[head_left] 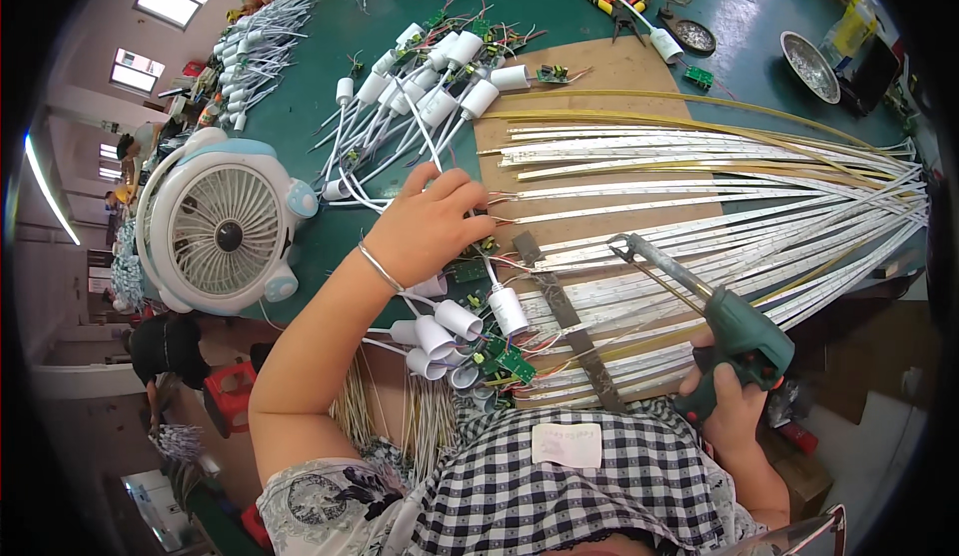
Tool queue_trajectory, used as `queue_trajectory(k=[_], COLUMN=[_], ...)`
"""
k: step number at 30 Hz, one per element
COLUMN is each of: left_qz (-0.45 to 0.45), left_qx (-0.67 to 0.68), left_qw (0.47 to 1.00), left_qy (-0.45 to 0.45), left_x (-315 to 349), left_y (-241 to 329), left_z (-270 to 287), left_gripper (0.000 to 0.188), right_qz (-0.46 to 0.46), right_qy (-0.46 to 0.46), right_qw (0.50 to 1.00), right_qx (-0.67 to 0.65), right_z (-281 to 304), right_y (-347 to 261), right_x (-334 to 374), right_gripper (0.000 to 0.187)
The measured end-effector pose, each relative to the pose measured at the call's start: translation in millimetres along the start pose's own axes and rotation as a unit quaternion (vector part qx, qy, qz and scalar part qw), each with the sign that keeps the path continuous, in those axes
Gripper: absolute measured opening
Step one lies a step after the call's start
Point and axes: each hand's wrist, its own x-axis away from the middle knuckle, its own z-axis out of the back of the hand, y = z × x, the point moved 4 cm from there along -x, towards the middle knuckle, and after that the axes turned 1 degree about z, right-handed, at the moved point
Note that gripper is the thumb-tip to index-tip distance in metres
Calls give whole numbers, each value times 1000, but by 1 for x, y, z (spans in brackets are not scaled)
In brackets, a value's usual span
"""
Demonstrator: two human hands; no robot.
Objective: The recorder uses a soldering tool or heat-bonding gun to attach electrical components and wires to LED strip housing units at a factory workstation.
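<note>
My left hand [435, 218] is closed, fingers curled down over thin wires and small circuit-board parts beside the ends of the LED strips [619, 188]. What its fingertips pinch is hidden beneath them. My right hand [729, 404] grips the handle of a green soldering gun [747, 334]. The gun's metal tip points up and left, above the strips and apart from my left hand. Below the left hand lie white plastic cylinders [435, 336] with cables and green circuit boards [514, 361]. A dark flat bar [579, 341] lies across the strips.
A white and blue fan [222, 231] stands at left. More cylinders with cables [440, 106] lie ahead, on the green table [320, 51]. Orange-handled pliers [624, 18], a small dark dish [692, 36] and a metal bowl [811, 66] sit at the back right. Other people work at far left.
</note>
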Motion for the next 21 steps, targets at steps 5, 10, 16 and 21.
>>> queue_trajectory(k=[5,10,16,21], left_qz=[-5,51,136,137], left_qx=[-19,-10,92,117], left_qw=[1000,991,980,982], left_qy=[2,-124,-112,-50], left_x=[4,33,74,81], left_y=[8,23,30,41], left_z=[36,86,68,44], left_gripper=[26,31,31,34], right_qz=[14,-4,-9,10], right_qy=[-2,10,-8,-11], right_qw=[1000,1000,1000,1000], right_qx=[3,0,-17,6], right_z=[-1,3,-5,-7], right_y=[-3,-2,3,0], right_x=[-4,-8,-12,-9], right_gripper=[43,43,44,47])
